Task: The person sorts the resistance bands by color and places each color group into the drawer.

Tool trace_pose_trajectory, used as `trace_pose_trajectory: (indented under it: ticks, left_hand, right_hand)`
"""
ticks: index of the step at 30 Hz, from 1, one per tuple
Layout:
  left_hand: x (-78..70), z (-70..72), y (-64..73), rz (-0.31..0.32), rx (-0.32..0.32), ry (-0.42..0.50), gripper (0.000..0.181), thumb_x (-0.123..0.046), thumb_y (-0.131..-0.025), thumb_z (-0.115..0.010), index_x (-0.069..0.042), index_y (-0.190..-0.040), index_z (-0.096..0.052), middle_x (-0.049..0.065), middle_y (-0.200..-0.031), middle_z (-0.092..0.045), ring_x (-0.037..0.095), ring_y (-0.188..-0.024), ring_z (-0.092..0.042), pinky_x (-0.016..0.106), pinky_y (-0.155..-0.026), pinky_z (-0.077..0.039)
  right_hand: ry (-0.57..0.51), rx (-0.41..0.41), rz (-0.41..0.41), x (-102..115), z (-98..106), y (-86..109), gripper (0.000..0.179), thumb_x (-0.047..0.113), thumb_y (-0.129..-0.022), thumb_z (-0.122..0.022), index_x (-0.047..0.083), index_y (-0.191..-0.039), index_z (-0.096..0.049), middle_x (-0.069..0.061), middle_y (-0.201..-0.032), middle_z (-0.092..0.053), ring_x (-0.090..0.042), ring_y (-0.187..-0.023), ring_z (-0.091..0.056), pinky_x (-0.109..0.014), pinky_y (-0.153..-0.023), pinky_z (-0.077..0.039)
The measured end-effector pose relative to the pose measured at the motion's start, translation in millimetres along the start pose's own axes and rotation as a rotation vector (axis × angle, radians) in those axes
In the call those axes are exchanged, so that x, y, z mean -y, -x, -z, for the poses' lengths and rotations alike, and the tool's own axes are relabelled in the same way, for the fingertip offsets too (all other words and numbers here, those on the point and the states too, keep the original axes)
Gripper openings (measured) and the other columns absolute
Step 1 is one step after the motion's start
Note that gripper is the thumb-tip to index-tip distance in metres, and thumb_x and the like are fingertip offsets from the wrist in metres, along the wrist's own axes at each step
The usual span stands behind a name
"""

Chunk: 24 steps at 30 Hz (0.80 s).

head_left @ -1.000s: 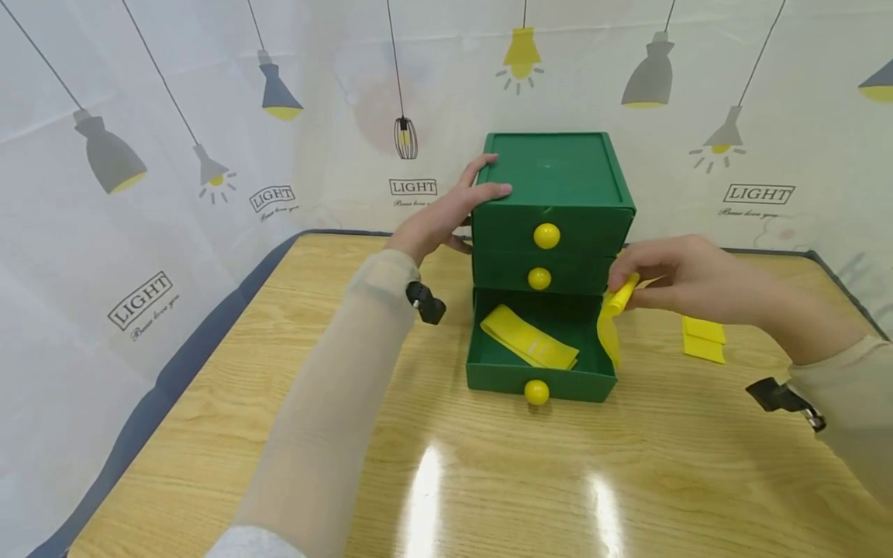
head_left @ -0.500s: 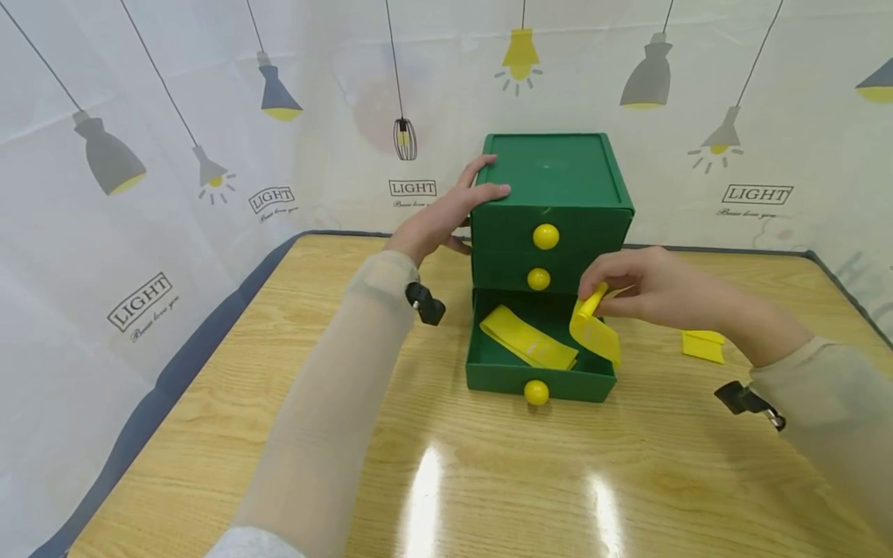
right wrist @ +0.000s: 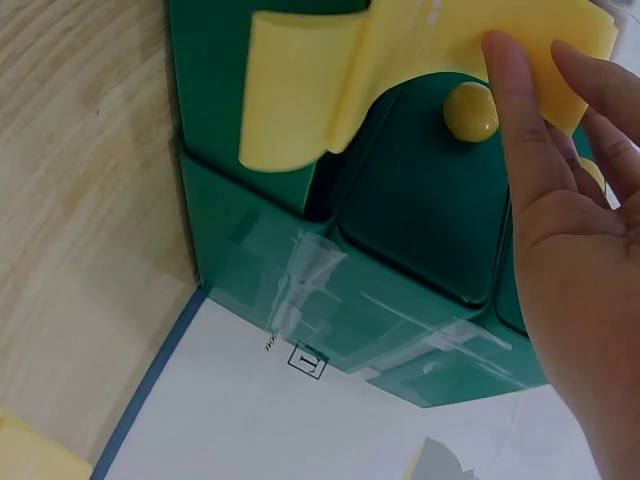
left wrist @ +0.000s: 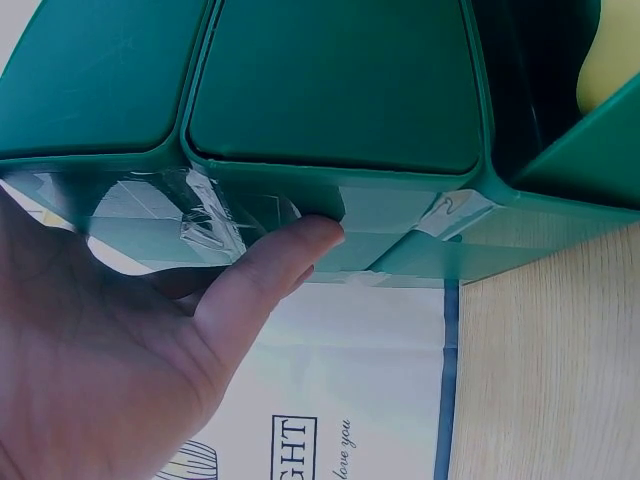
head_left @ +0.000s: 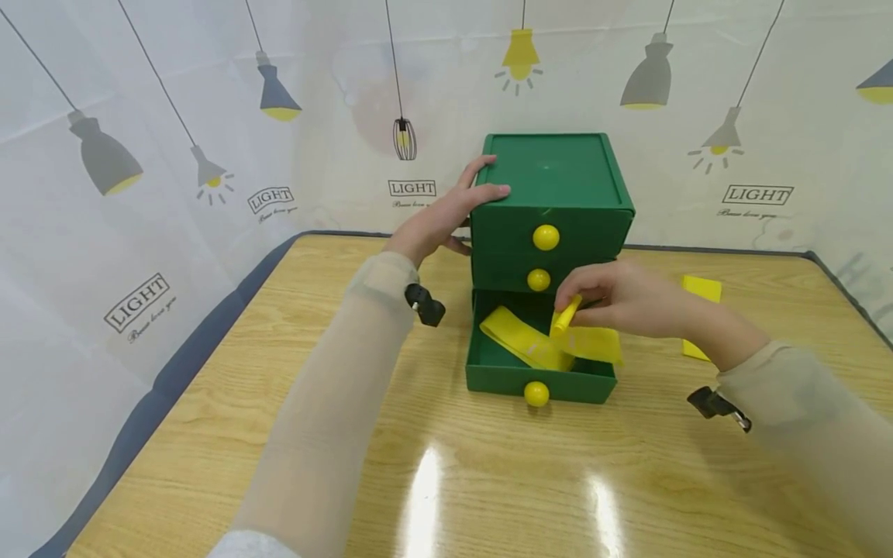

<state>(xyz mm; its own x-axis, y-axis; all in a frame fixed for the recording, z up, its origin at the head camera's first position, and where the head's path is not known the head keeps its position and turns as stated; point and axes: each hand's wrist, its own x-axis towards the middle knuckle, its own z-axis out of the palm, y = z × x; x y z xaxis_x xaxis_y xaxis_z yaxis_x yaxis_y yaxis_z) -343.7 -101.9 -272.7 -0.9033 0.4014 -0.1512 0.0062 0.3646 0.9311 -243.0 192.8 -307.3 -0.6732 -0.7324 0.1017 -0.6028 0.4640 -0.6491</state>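
Note:
A green cabinet [head_left: 551,172] with yellow round knobs stands on the table, its bottom drawer [head_left: 575,386] pulled out. In that drawer lies a flat yellow resistance band [head_left: 512,335]. My right hand [head_left: 628,298] pinches a second yellow resistance band [head_left: 593,344] over the drawer, thumb on one side and fingers on the other. Its loose part hangs across the drawer's right side and overlaps the first band in the head view. My left hand [head_left: 443,217] rests on the cabinet's upper left edge. In the left wrist view a finger [left wrist: 270,265] touches the taped side.
Right of the cabinet, a folded yellow piece [head_left: 701,289] lies on the wooden table [head_left: 488,480], partly hidden behind my right wrist. A cloth backdrop [head_left: 335,77] printed with lamps rises directly behind the table edge. Clear tape [right wrist: 310,265] covers part of the cabinet's side.
My right hand has moved left and slightly down, bringing the pinched band from beside the drawer's right wall to above its inside. The left hand and cabinet have stayed put.

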Motion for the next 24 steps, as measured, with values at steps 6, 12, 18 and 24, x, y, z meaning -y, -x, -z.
trace_pose_trajectory:
  ticks: [6, 12, 18, 24]
  left_hand:
    - [0.4, 0.0, 0.8, -0.007, 0.003, -0.004, 0.077, -0.062, -0.101, -0.057, -0.063, -0.161, -0.009, -0.003, -0.181, 0.001, 0.045, -0.161, -0.024, 0.068, -0.103, -0.055]
    - [1.0, 0.6, 1.1, -0.01, 0.004, -0.003, 0.077, -0.061, -0.101, -0.057, -0.063, -0.162, -0.009, -0.003, -0.181, 0.0, 0.045, -0.161, -0.025, 0.066, -0.103, -0.056]
    - [0.1, 0.4, 2.0, -0.011, 0.007, 0.001, 0.077, -0.062, -0.101, -0.057, -0.063, -0.162, -0.009, -0.002, -0.181, -0.001, 0.045, -0.161, -0.026, 0.066, -0.102, -0.056]
    - [1.2, 0.0, 1.1, -0.019, 0.003, 0.002, 0.078, -0.062, -0.101, -0.057, -0.061, -0.162, -0.009, -0.001, -0.181, -0.002, 0.044, -0.159, -0.029, 0.067, -0.1, -0.056]
  right_hand:
    - [-0.058, 0.032, -0.038, -3, -10, -6.6, 0.015, 0.005, -0.1, -0.074, 0.018, -0.109, -0.075, 0.001, -0.114, -0.076, -0.014, -0.099, -0.07, -0.022, -0.09, -0.062]
    - [-0.074, 0.052, -0.04, -8, -19, -10.3, 0.016, 0.004, -0.1, -0.073, 0.017, -0.109, -0.075, 0.0, -0.113, -0.076, -0.015, -0.099, -0.07, -0.024, -0.093, -0.061]
    - [-0.071, 0.07, -0.076, -12, -26, -12.9, 0.018, 0.002, -0.1, -0.072, 0.017, -0.109, -0.075, -0.001, -0.113, -0.074, -0.02, -0.103, -0.07, -0.027, -0.094, -0.062]
    - [-0.053, 0.083, -0.054, -18, -35, -16.3, 0.02, 0.002, -0.099, -0.073, 0.016, -0.113, -0.075, -0.001, -0.117, -0.073, -0.022, -0.109, -0.069, -0.034, -0.098, -0.063]
